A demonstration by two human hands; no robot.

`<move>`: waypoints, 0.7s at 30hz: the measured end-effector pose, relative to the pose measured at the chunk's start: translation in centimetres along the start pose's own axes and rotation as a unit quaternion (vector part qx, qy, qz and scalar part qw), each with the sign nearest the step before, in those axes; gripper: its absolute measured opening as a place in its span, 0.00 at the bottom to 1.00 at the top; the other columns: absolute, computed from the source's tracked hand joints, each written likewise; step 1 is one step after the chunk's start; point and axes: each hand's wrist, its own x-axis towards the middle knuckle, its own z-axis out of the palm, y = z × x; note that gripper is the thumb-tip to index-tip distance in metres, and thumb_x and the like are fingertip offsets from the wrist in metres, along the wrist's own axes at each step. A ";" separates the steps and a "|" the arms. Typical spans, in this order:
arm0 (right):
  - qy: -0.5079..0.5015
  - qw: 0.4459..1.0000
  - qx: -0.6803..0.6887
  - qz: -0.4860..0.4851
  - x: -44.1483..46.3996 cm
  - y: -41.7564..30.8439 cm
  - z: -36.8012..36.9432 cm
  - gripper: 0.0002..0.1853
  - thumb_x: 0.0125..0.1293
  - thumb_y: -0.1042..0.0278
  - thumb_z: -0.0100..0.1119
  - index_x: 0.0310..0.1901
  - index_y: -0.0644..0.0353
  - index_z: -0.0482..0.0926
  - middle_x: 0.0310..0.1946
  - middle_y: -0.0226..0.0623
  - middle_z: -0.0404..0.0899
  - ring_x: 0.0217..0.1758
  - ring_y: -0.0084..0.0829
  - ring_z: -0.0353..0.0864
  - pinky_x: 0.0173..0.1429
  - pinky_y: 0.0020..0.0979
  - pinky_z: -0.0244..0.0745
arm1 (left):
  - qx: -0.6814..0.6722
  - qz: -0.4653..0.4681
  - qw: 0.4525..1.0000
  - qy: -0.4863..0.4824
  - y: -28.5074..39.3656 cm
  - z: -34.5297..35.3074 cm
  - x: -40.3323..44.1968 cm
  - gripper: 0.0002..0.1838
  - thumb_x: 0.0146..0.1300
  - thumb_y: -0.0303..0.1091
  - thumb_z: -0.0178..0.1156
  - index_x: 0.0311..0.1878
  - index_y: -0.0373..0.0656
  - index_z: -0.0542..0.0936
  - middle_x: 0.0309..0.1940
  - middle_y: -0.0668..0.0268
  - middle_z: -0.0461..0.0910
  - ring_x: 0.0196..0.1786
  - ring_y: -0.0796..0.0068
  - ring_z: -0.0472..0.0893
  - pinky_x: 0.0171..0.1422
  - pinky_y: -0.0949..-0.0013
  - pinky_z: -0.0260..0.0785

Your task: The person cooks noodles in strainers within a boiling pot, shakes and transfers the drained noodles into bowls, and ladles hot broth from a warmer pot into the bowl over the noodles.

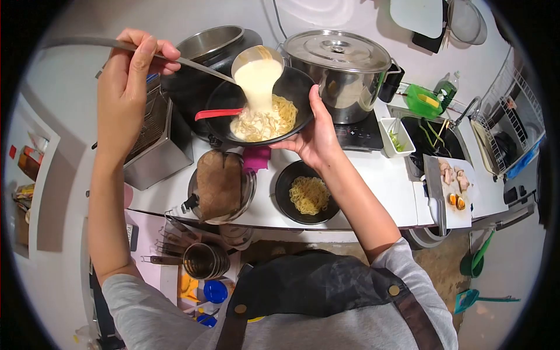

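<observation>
My left hand (131,73) is closed around the long handle of a metal ladle (241,57). The ladle is tipped, and a creamy pale broth (258,84) pours from it onto noodles (284,115) in a black bowl (224,96). My right hand (315,131) grips that bowl by its right and near rim, holding it above the counter. A red spoon (217,113) rests in the bowl, its handle over the left rim. Below, a second black bowl (286,210) with noodles stands on the white counter.
A lidded steel pot (337,55) stands on an induction cooker (357,135), with an open pot (210,41) to its left. At the right, a knife (434,192) lies by a cutting board (461,213) bearing meat and halved eggs. A brown cloth (219,184) covers a metal lid.
</observation>
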 end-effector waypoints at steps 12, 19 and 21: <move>0.008 1.000 0.008 -0.025 0.6 -0.7 1.1 0.43 0.63 0.30 0.35 0.63 0.67 0.56 0.55 0.55 0.69 0.49 0.49 0.79 0.37 0.43 0.85 | -0.018 0.127 0.992 0.014 -1.9 0.2 -4.1 0.05 0.71 0.27 0.42 0.40 0.36 0.64 0.39 0.54 0.77 0.39 0.71 0.78 0.49 0.70 0.72; 0.017 0.999 0.004 -0.028 1.6 -1.0 1.0 0.45 0.63 0.29 0.36 0.63 0.69 0.58 0.56 0.56 0.69 0.50 0.50 0.78 0.40 0.44 0.84 | 0.025 0.278 0.959 -0.042 -4.1 -0.4 -5.2 0.05 0.67 0.25 0.47 0.35 0.36 0.64 0.39 0.48 0.77 0.38 0.61 0.79 0.44 0.63 0.74; 0.030 0.999 -0.003 -0.036 1.9 -1.0 1.1 0.45 0.62 0.29 0.36 0.62 0.68 0.59 0.55 0.56 0.69 0.50 0.50 0.78 0.40 0.44 0.84 | 0.115 0.306 0.941 -0.090 -4.5 -1.2 -5.5 0.09 0.57 0.25 0.58 0.28 0.37 0.66 0.36 0.49 0.78 0.35 0.54 0.79 0.40 0.61 0.74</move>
